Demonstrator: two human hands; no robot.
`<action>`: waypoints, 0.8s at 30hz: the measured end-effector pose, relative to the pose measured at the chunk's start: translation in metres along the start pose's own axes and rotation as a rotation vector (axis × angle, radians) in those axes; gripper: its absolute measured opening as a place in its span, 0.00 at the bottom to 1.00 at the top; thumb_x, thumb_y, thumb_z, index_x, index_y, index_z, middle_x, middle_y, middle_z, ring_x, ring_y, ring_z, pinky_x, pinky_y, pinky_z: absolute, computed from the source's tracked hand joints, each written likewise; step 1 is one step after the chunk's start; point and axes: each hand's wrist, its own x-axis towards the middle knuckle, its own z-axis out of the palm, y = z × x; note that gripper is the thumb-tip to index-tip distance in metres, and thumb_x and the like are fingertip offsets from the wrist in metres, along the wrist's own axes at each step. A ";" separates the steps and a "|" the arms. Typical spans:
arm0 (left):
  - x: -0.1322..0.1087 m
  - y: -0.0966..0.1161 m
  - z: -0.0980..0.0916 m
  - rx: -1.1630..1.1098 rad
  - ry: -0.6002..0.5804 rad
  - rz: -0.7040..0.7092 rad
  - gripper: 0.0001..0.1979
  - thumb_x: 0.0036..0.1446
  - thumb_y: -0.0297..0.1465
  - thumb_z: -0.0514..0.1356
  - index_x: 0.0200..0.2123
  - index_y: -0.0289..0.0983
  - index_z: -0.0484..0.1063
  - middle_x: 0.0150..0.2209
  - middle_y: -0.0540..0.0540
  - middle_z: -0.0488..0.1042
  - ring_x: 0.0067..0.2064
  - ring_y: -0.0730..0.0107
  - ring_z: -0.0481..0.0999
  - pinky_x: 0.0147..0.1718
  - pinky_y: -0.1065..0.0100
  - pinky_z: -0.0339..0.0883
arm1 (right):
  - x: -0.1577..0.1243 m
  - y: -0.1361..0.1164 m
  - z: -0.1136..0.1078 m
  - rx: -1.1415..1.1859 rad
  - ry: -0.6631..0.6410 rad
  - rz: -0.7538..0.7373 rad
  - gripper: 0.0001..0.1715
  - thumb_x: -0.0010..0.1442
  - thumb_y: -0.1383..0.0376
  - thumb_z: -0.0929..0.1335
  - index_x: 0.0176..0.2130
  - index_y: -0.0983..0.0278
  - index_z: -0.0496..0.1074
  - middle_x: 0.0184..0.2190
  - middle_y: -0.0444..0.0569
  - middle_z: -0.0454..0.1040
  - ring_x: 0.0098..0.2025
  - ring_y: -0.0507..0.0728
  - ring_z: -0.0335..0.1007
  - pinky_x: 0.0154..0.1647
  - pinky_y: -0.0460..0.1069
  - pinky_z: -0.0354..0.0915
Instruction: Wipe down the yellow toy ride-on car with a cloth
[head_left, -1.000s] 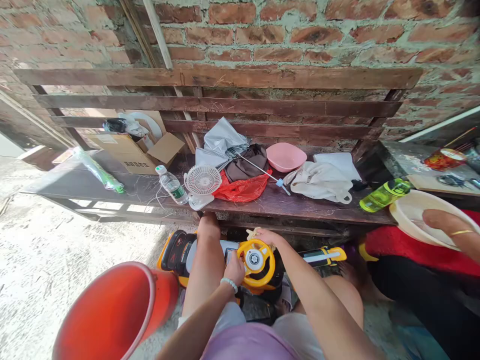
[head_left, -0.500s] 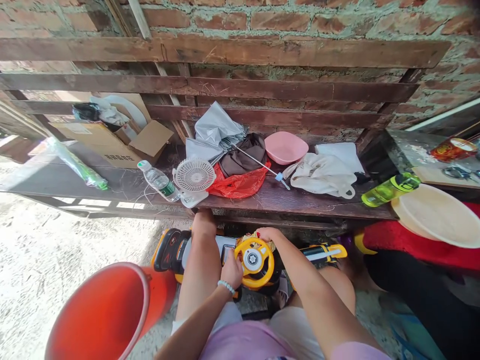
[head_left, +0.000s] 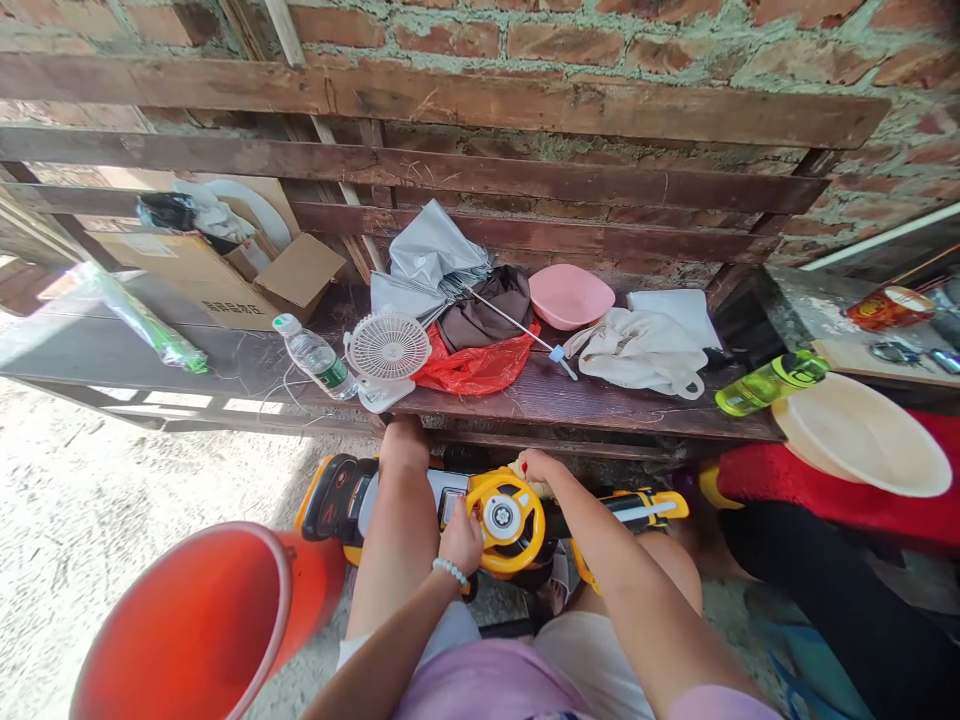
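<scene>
Left to right: orange plastic bucket (head_left: 202,625) tilted at lower left, near the person's left knee (head_left: 405,445). Upper left on the dark wooden bench (head_left: 585,405): cardboard box (head_left: 300,277), then a green-and-clear plastic package (head_left: 142,318), plastic water bottle (head_left: 315,357) and small white desk fan (head_left: 388,347), both close to the bench's front edge. Below the bench, at lower centre, a yellow-and-black toy ride-on car (head_left: 337,495) sits between the person's legs. Left hand (head_left: 460,537) is pressed against the left rim of the toy's yellow steering wheel (head_left: 504,518), fingers bunched; cannot tell if they wrap the rim or pinch anything. Right hand (head_left: 534,465) is at the top of the wheel, fingers curled over the far side; the fingertips are hidden, so cannot tell if it is gripping. Neither hand is spread flat. On the bench beyond: red plastic bag (head_left: 476,365), pink plastic basin (head_left: 570,297), off-white cloth tote bag (head_left: 637,355), green bottle (head_left: 772,382). Far right, cream basin (head_left: 862,435) on red fabric (head_left: 825,470), beside a co-worker's black trousers (head_left: 825,540). Main change: the co-worker's hand, on that basin in the earliest frame, is now gone from it. Toy and both hands sit about where they did.
</scene>
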 end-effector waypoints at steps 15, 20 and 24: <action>0.007 0.001 -0.005 0.043 -0.002 0.079 0.11 0.70 0.27 0.49 0.52 0.36 0.65 0.47 0.36 0.81 0.50 0.56 0.83 0.47 0.62 0.73 | -0.091 0.012 -0.088 -0.196 0.207 -0.132 0.39 0.60 0.70 0.68 0.68 0.53 0.69 0.61 0.52 0.70 0.55 0.60 0.70 0.57 0.47 0.60; 0.006 0.008 -0.008 0.069 -0.004 0.042 0.11 0.70 0.27 0.49 0.53 0.36 0.65 0.51 0.34 0.80 0.53 0.55 0.82 0.49 0.62 0.72 | -0.150 0.070 -0.070 -0.268 0.223 0.131 0.30 0.64 0.61 0.68 0.64 0.50 0.74 0.57 0.52 0.72 0.55 0.64 0.70 0.57 0.53 0.62; 0.005 0.013 -0.012 0.113 0.006 0.035 0.13 0.70 0.28 0.49 0.55 0.35 0.64 0.51 0.32 0.80 0.53 0.53 0.83 0.50 0.61 0.72 | -0.153 0.083 -0.029 -0.344 0.398 0.307 0.25 0.71 0.53 0.59 0.47 0.54 0.83 0.57 0.54 0.73 0.57 0.66 0.68 0.55 0.55 0.62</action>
